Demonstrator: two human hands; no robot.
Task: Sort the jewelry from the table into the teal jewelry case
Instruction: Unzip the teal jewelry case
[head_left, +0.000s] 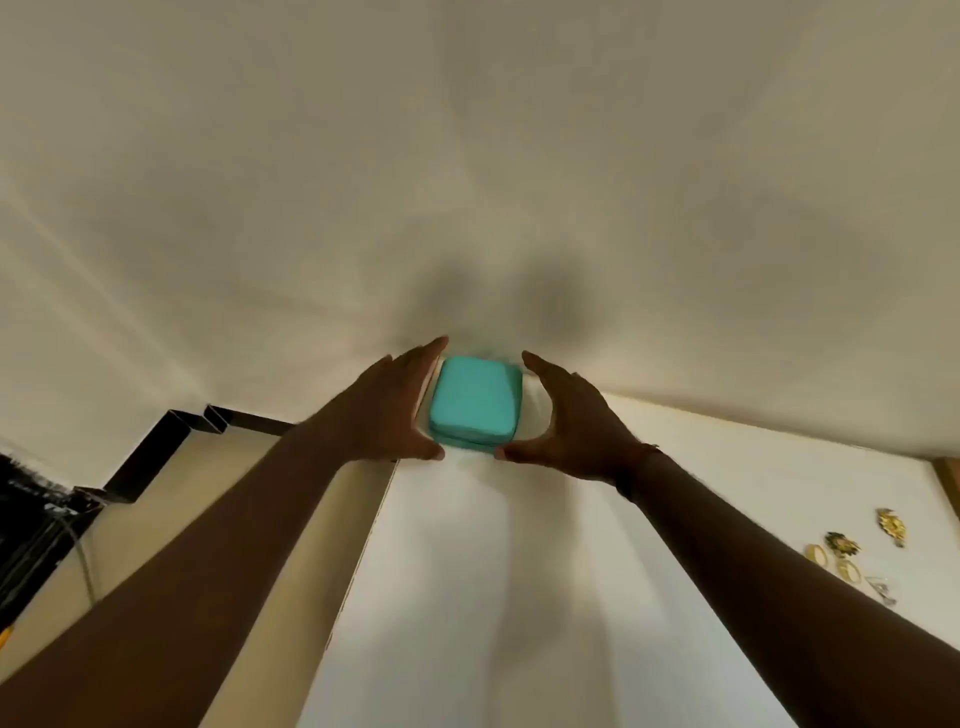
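Teal case (475, 402), lid closed, sits at the far edge of the white table (467, 597), against the wall. My left hand (395, 410) lies flat along its left side, fingers straight. My right hand (571, 421) is spread beside its right side, thumb tip at the near corner. Gold jewelry (852, 556) lies near the table's right edge.

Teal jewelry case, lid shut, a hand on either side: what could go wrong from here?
The teal jewelry case sits near the left edge of the table; a sideways nudge from the right hand might push it off. The left hand lies against it with straight fingers, so a lift could slip. The small jewelry lies close to the right forearm, which might sweep it.
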